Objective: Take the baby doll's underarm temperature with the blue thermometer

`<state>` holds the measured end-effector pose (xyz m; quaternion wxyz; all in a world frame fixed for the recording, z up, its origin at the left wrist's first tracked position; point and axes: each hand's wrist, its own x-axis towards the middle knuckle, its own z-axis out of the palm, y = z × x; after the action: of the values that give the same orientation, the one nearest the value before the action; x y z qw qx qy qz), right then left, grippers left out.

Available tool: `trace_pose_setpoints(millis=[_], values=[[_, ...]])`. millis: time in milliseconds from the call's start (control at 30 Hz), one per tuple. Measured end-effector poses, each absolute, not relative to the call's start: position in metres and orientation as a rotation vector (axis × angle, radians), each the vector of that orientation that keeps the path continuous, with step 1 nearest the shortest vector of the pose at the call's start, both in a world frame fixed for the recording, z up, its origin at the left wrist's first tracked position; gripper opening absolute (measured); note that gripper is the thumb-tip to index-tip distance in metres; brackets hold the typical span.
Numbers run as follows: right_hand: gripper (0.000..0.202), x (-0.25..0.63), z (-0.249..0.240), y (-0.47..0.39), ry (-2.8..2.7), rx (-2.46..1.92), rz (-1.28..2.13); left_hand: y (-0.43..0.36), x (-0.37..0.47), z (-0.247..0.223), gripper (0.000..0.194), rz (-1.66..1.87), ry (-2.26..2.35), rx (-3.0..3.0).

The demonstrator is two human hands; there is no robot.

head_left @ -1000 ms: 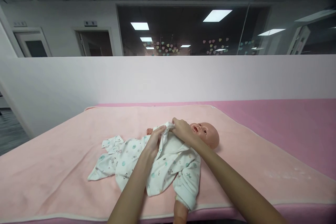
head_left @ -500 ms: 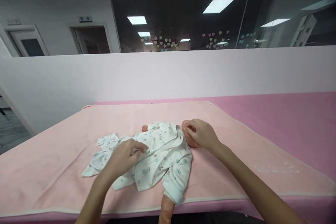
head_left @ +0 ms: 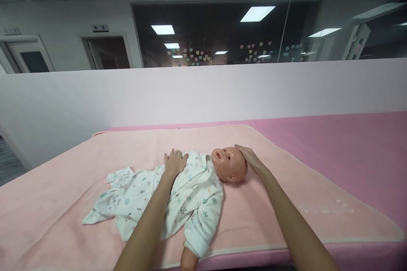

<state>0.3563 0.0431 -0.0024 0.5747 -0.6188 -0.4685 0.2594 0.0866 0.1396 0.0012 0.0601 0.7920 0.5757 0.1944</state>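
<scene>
A baby doll (head_left: pixel 229 164) lies on its back, head to the right, in a white printed baby outfit (head_left: pixel 197 194). Its mouth is open, and one bare arm (head_left: pixel 188 259) sticks out of the near sleeve over the mat's front edge. My left hand (head_left: pixel 176 162) rests on the far side of the doll's torso with fingers spread. Against the crown of the doll's head lies my right hand (head_left: pixel 249 157), its fingers stretched out and partly hidden. The doll's far arm is hidden behind my left hand.
A peach mat (head_left: pixel 270 216) with a pale border lies under the doll on a pink surface (head_left: pixel 356 156). A low white wall (head_left: pixel 203 95) runs behind, with a dark window (head_left: pixel 210 34) above it.
My left hand has moved up and away to the doll's far side. My right hand has slid from over the face to the crown, uncovering the face. The view has shifted slightly.
</scene>
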Motion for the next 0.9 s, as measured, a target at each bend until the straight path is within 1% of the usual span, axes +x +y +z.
trace_pose_setpoints(millis=[100, 167, 200, 333, 467, 600, 733, 900], values=[[0.035, 0.357, -0.015, 0.047, -0.998, -1.283, 0.93, 0.14, 0.082, 0.004, 0.048, 0.49, 1.76, 2.385], [0.032, 0.359, -0.024, 0.049, -0.869, -1.144, 1.155, 0.139, 0.081, 0.008, 0.051, 0.445, 1.795, 2.364], [0.029, 0.361, -0.03, 0.05, -0.802, -1.102, 1.197, 0.138, 0.08, 0.009, 0.053, 0.428, 1.814, 2.355], [0.017, 0.374, -0.046, 0.053, -0.605, -1.11, 1.03, 0.135, 0.078, 0.01, 0.059, 0.383, 1.86, 2.336], [0.018, 0.386, -0.049, 0.057, -0.54, -1.097, 0.914, 0.132, 0.074, 0.01, 0.065, 0.335, 1.85, 2.348], [0.02, 0.384, -0.039, 0.059, -0.564, -1.036, 0.862, 0.131, 0.074, 0.012, 0.064, 0.31, 1.834, 2.36], [0.03, 0.37, -0.027, 0.054, -0.701, -0.937, 0.913, 0.132, 0.075, 0.013, 0.067, 0.31, 1.83, 2.372], [0.04, 0.354, -0.028, 0.047, -0.907, -0.937, 1.14, 0.132, 0.075, 0.012, 0.069, 0.317, 1.828, 2.383]])
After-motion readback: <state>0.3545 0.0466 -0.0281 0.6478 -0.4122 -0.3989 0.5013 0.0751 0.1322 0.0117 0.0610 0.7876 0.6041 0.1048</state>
